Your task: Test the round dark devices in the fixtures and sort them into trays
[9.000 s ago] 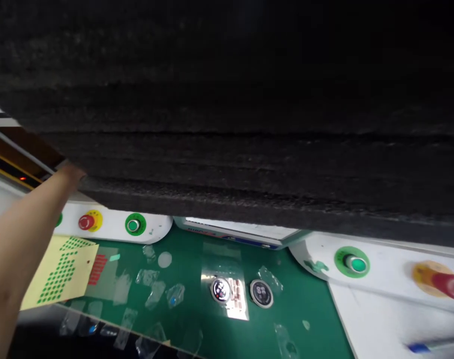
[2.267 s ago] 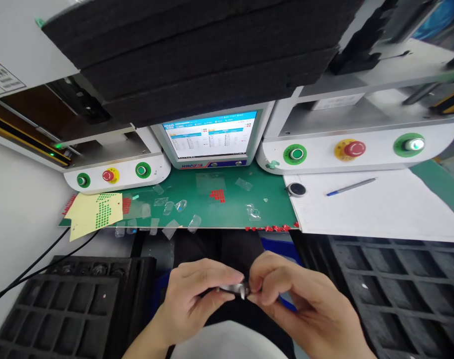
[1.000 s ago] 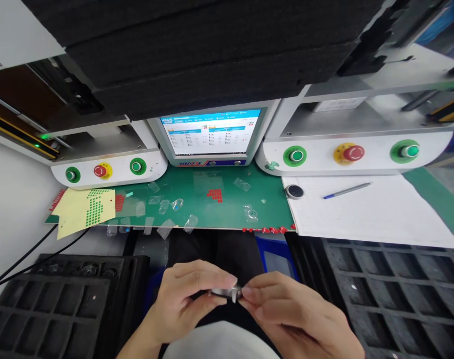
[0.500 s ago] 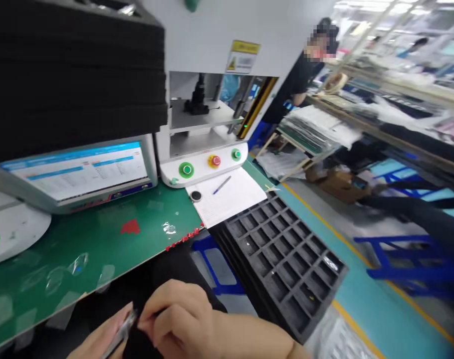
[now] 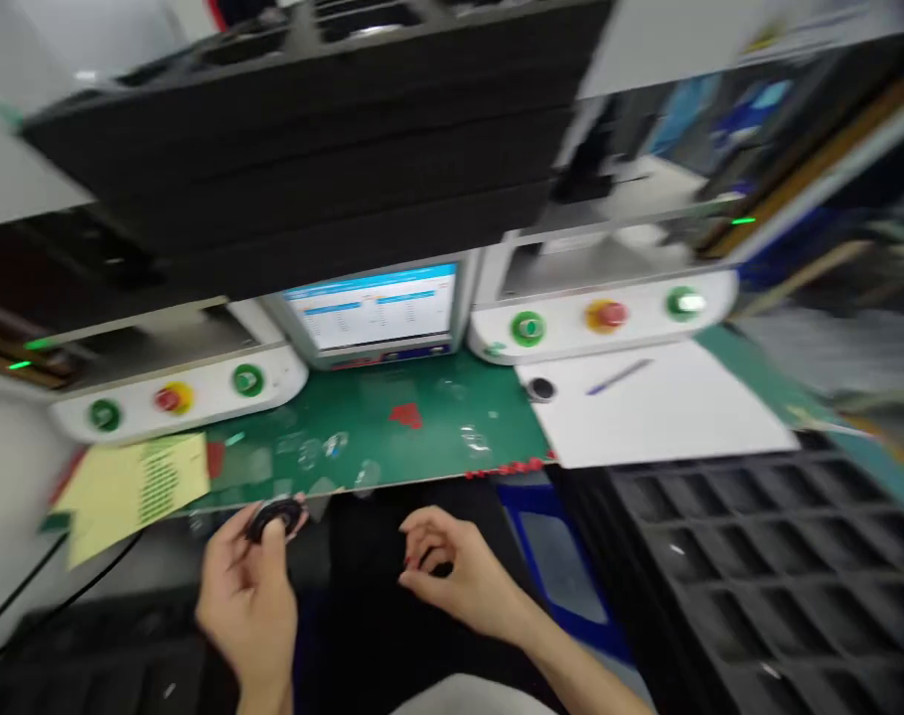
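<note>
My left hand [image 5: 247, 596] is raised near the front edge of the green mat [image 5: 392, 437] and pinches a small round dark disc [image 5: 275, 518] between thumb and fingertips. My right hand [image 5: 456, 576] hovers to the right of it over my dark lap, fingers loosely curled, with nothing visible in them. The picture is blurred by motion.
A screen [image 5: 374, 310] stands behind the mat between two white button panels [image 5: 176, 397] [image 5: 608, 320]. A yellow sticker sheet [image 5: 135, 487] lies left. White paper [image 5: 661, 407] with a pen [image 5: 616, 375] and another round disc [image 5: 541, 389] lies right. Black compartment trays [image 5: 757, 556] sit lower right; stacked black foam trays [image 5: 310, 149] hang overhead.
The view swung back from the right to the bench. My hands have come apart: the left now holds the round disc up alone, the right has let go.
</note>
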Tool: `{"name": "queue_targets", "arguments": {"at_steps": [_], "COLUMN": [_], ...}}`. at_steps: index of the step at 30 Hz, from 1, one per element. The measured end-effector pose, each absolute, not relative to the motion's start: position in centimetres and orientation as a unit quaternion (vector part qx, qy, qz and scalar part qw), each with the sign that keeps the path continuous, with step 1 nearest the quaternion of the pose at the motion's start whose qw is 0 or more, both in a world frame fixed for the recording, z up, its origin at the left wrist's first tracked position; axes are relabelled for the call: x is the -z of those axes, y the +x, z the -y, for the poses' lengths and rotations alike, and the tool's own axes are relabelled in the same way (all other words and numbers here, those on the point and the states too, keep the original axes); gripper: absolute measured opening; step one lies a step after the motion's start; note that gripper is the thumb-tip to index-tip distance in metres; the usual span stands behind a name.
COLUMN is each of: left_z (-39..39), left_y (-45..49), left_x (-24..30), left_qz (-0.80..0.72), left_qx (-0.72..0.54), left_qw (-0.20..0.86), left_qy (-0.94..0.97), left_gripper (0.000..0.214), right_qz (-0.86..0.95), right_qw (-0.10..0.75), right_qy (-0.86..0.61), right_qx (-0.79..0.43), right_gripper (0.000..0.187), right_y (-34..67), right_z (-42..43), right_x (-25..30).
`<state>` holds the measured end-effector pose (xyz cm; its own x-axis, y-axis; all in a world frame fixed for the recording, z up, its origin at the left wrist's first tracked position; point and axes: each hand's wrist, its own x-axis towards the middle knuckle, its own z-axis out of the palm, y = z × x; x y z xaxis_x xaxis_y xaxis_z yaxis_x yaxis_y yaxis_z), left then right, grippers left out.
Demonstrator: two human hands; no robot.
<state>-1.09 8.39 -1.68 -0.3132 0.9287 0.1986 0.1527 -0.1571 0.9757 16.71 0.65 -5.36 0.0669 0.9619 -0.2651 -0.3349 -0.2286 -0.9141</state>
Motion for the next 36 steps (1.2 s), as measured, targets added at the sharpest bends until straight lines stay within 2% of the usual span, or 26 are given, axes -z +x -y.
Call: {"name": "queue_targets", "arguments": {"at_steps": [4, 9, 12, 16, 20, 24, 28, 34, 36], "left_z": [-8.3, -7.7, -7.7, -8.0, -8.0, -7.6, -6.8, -5.7, -5.6], "left_y": [-2.3, -3.3, -2.9, -2.0, -1.6, -0.8, 0.3, 0.9, 0.9], "left_x": [0.8, 1.2, 1.3, 1.1, 0.9, 1.3, 1.8, 1.4, 1.1], "left_qz": [-0.564, -0.590, -0.578, -0.561, -0.546, -0.526, -0.507, -0.507, -0.506], "left_qx": [-0.563, -0.491, -0.472, -0.444, -0.397, -0.363, -0.370, -0.383, -0.378], "left_qw": [0.451, 0.513, 0.551, 0.595, 0.630, 0.643, 0.641, 0.587, 0.559], "left_qy": [0.403, 0.385, 0.374, 0.366, 0.385, 0.422, 0.441, 0.502, 0.536], "left_gripper": [0.042, 0.046, 0.046, 0.041, 0.036, 0.033, 0.039, 0.053, 0.051], "right_qz": [0.223, 0.134, 0.103, 0.097, 0.145, 0.215, 0.299, 0.302, 0.303], "right_qw": [0.476, 0.479, 0.510, 0.544, 0.541, 0.478, 0.398, 0.391, 0.392], "right_qy": [-0.476, -0.500, -0.504, -0.486, -0.441, -0.397, -0.434, -0.478, -0.481], "right_qx": [-0.705, -0.708, -0.689, -0.677, -0.701, -0.753, -0.751, -0.726, -0.724], "right_gripper": [0.043, 0.040, 0.040, 0.051, 0.057, 0.054, 0.063, 0.066, 0.066], "right_y": [13.5, 10.1, 9.2, 9.4, 11.7, 14.2, 14.1, 13.1, 13.1], "right_z": [-4.1, -6.8, -7.7, -7.6, -5.8, -3.6, -2.6, -2.7, -2.8], "right_x": [9.6, 11.0, 10.7, 9.1, 5.8, 2.7, 1.8, 2.2, 2.2]}}
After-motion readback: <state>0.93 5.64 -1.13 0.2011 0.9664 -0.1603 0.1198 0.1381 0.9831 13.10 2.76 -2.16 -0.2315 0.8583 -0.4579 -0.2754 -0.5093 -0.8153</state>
